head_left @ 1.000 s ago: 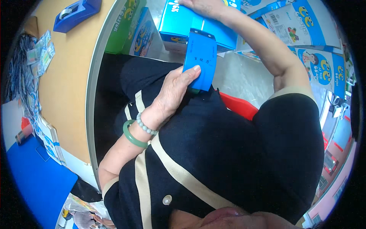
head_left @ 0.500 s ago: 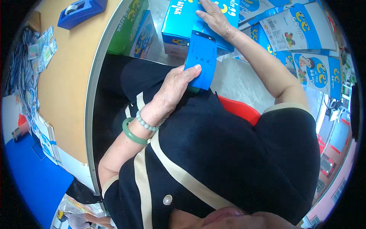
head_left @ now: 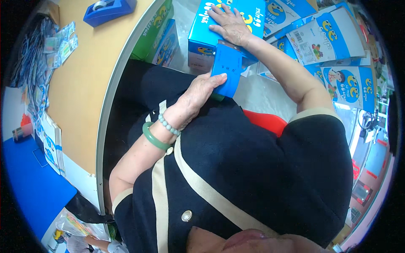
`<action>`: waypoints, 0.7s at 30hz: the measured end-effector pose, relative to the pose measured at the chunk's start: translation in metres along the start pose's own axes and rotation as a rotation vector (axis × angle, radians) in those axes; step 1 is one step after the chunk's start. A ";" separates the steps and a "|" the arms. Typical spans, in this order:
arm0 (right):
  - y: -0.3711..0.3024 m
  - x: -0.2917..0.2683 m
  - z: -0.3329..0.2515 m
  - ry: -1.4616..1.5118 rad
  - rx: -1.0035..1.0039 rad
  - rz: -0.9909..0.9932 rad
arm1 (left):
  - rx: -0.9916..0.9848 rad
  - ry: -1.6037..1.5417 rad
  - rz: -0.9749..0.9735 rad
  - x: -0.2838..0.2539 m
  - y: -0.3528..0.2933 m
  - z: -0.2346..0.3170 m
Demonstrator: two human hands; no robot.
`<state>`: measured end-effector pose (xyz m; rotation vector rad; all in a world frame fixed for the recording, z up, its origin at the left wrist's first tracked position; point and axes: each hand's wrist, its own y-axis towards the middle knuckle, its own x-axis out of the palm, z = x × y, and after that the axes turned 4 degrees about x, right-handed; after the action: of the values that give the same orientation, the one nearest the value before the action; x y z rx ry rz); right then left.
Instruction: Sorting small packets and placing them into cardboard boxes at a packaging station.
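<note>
Near the top middle stands a blue printed carton (head_left: 202, 36), above my lap. My right hand (head_left: 231, 27) lies flat on its top with the fingers spread. In my left hand (head_left: 198, 93) is a blue hand-held device that looks like a tape dispenser (head_left: 230, 69); my thumb rests on its upper face, and the other fingers are hidden below. Its dark far end meets the carton's near edge, close to my right wrist. Whether tape runs from it I cannot tell.
A wooden table (head_left: 80, 109) at the left bears a blue desktop tape dispenser (head_left: 110, 12) and a pile of small packets (head_left: 36, 63). Green and blue boxes (head_left: 154, 31) stand beside its edge. Flattened printed cartons (head_left: 327, 38) lie at the right. A red seat edge (head_left: 265, 122) shows.
My right hand's fingers have spread wider over the carton top. The tape dispenser has tilted slightly and sits a little nearer the carton. The whole view has shifted somewhat.
</note>
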<state>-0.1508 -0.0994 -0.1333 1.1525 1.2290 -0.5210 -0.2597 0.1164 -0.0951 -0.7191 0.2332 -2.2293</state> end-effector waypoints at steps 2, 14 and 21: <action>0.009 -0.005 0.000 0.001 0.074 -0.107 | -0.004 -0.003 0.009 0.000 -0.003 -0.002; -0.014 0.031 0.029 -0.144 -0.020 -0.025 | -0.074 0.004 0.029 -0.003 -0.005 -0.004; -0.106 -0.028 0.019 0.255 0.046 -0.214 | -0.023 -0.033 0.011 -0.010 -0.007 -0.008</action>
<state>-0.2389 -0.1643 -0.1514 1.1585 1.5795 -0.5765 -0.2637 0.1278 -0.1034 -0.7649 0.2460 -2.2058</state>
